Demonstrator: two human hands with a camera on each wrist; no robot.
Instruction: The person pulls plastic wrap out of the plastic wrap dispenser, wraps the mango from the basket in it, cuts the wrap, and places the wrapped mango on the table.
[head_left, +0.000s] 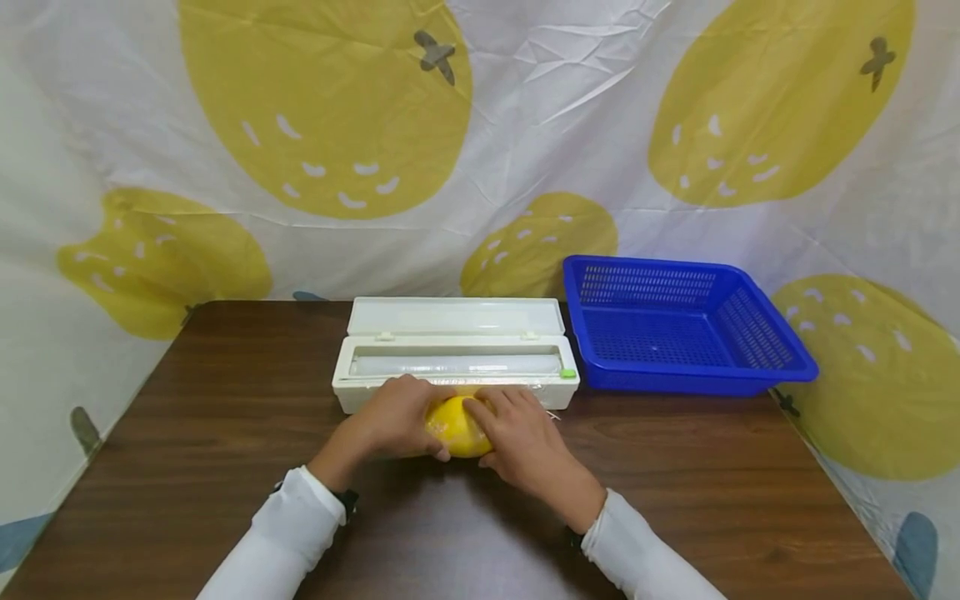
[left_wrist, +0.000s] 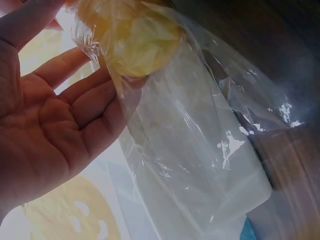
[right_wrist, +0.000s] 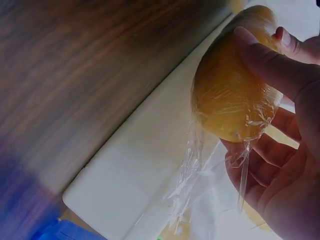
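A smooth yellow fruit [head_left: 456, 427], its exact kind unclear, is held between both hands just in front of a white cling film box. My left hand [head_left: 396, 418] grips its left side, thumb low and fingers at the far side. On the right side my right hand [head_left: 525, 435] holds it, with the thumb pressing on the surface in the right wrist view. Clear cling film [right_wrist: 240, 115] covers the fruit in wrinkles. Loose film [left_wrist: 195, 145] trails from the fruit across the box in the left wrist view. Fingertips behind the fruit are partly hidden.
The cling film box [head_left: 345, 393] stands with its lid [head_left: 456, 317] raised and a film roll [head_left: 457, 365] inside. A green slider [head_left: 567, 374] sits at its right end. Right of it is a blue plastic basket [head_left: 697, 381]. A fruit-patterned cloth [head_left: 525, 150] hangs behind the brown table [head_left: 247, 400].
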